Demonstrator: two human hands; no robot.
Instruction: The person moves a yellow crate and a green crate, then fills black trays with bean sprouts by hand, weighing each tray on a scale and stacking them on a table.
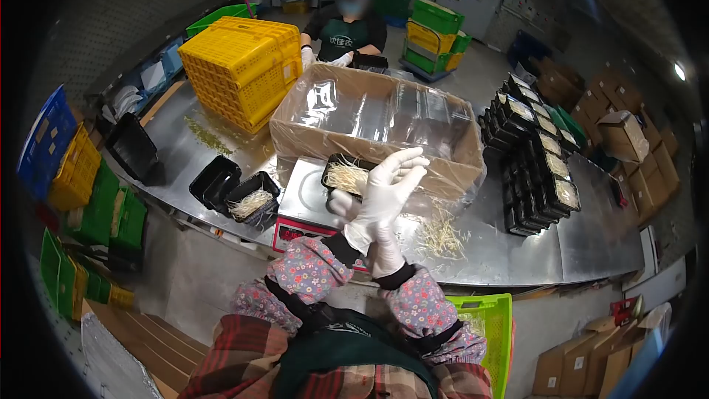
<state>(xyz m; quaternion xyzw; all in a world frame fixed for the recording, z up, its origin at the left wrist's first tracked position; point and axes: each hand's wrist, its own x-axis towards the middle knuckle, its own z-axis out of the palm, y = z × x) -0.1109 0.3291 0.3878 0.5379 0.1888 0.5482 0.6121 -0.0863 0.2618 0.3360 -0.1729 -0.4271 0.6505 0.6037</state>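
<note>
My two white-gloved hands cross at the wrists in front of the scale. My left hand (388, 193) points up and right, its fingers stretched out and holding nothing. My right hand (385, 253) passes behind it. Its blurred fingers stick out on the left, apart, and its palm is hidden. Just beyond, a black tray (344, 176) of bean sprouts sits on the scale (306, 191), partly covered by my hands. Left of the scale stand another sprout-filled black tray (252, 201) and an empty black tray (214, 181). Loose sprouts (443, 236) lie on the metal table to the right.
Behind the scale is a plastic-lined cardboard box (436, 170) holding clear plastic pieces. Yellow crates (240, 66) stand back left; stacked filled trays (543, 185) are on the right. A co-worker (345, 29) works opposite. A green crate (496, 332) is by my right side.
</note>
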